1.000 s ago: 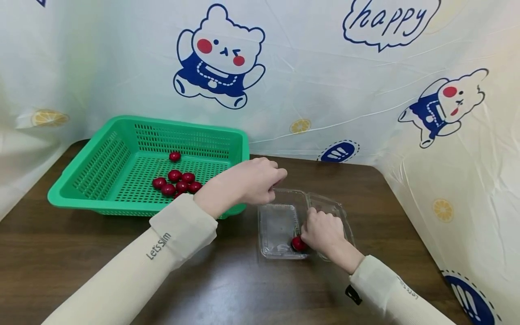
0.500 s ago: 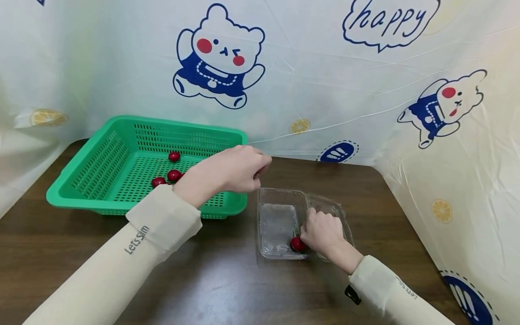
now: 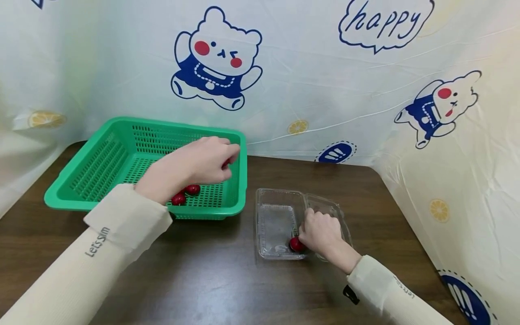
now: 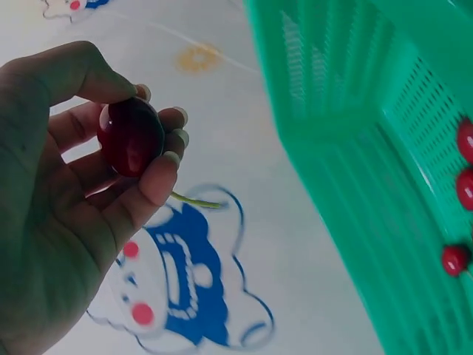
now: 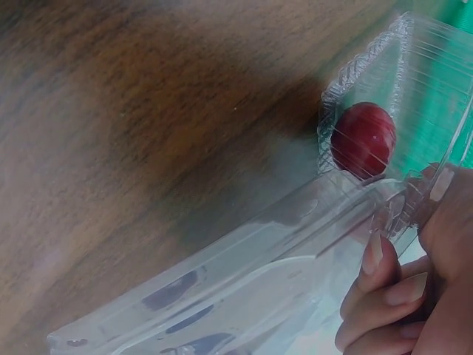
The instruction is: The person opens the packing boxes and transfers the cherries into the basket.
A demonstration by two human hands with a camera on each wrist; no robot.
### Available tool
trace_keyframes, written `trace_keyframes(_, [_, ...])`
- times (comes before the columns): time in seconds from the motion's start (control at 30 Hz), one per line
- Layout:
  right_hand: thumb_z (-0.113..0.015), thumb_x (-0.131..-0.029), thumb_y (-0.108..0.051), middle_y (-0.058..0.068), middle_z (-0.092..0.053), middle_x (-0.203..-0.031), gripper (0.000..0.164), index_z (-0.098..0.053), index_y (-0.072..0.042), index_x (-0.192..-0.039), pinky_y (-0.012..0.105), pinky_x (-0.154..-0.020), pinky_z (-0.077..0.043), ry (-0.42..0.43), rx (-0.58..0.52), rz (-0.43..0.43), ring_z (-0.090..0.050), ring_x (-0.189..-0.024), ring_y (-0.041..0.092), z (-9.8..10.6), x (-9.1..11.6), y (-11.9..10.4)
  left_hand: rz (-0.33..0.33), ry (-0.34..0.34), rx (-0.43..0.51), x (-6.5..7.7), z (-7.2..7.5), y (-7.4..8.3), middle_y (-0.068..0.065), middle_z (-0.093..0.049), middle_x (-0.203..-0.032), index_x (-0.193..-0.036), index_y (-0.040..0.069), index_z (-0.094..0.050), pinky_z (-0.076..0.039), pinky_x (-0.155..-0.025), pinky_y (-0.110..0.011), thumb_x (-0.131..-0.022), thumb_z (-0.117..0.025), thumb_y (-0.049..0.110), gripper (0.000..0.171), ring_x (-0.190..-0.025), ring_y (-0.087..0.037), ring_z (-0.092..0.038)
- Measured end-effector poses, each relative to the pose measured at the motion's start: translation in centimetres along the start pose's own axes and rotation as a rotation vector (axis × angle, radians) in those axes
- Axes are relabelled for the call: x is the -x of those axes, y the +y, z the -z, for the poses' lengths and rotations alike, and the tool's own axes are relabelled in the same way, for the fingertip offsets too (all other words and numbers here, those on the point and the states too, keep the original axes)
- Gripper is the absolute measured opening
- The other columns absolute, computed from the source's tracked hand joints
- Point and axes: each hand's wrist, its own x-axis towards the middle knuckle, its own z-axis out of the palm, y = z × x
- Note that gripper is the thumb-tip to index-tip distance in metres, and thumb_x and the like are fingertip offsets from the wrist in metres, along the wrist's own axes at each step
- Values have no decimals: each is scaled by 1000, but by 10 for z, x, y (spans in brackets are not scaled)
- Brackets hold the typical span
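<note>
My left hand (image 3: pixel 197 162) is raised over the green basket (image 3: pixel 215 211) and grips a dark red cherry (image 4: pixel 131 139) between thumb and fingers. A green stem (image 4: pixel 198 201) sticks out past the fingers in the left wrist view. Below that hand, a few cherries (image 3: pixel 192 189) show in the basket, others partly hidden by the arm. My right hand (image 3: pixel 322 232) pinches the clear plastic clamshell box (image 3: pixel 276 221) where its tray meets the opened lid (image 5: pixel 244 274). One cherry (image 5: pixel 363 140) with a stem lies in the tray's near right corner.
The dark wooden table (image 3: pixel 211 280) carries the basket at left and the box to its right. A pale curtain (image 3: pixel 300 81) printed with cartoon bears hangs behind and along the sides.
My left hand has moved left and up from beside the box to over the basket. The right hand stays at the box, and the cherry in the tray has not moved.
</note>
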Motion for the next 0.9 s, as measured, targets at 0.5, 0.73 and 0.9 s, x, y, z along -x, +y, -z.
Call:
trace_keyframes(0.5, [-54, -82, -21, 18, -65, -61, 21, -50, -6, -68, 45, -40, -44, 4, 1, 4, -59, -50, 35, 0, 1, 0, 114, 45, -1, 38, -9, -56, -7, -49, -75, -87, 7, -55, -37, -60, -36, -79, -53, 4, 8, -68, -21, -46])
trace_keyframes(0.73, [-54, -82, -21, 15, -62, -58, 21, -50, -6, -68, 42, -38, -43, -11, 2, 5, -57, -47, 32, 0, 1, -1, 135, 21, -2, 48, -22, -75, -7, -48, -75, -90, 5, -56, -37, -59, -36, -84, -59, 6, 7, -66, -21, -45])
trace_keyframes(0.9, [-53, -82, -21, 15, -61, -58, 21, -49, -6, -67, 42, -38, -43, -18, 9, 4, -57, -48, 31, 0, 0, -1, 142, -9, -2, 54, -31, -86, -9, -49, -79, -87, 5, -54, -37, -58, -35, -85, -60, 6, 7, -66, -21, -45])
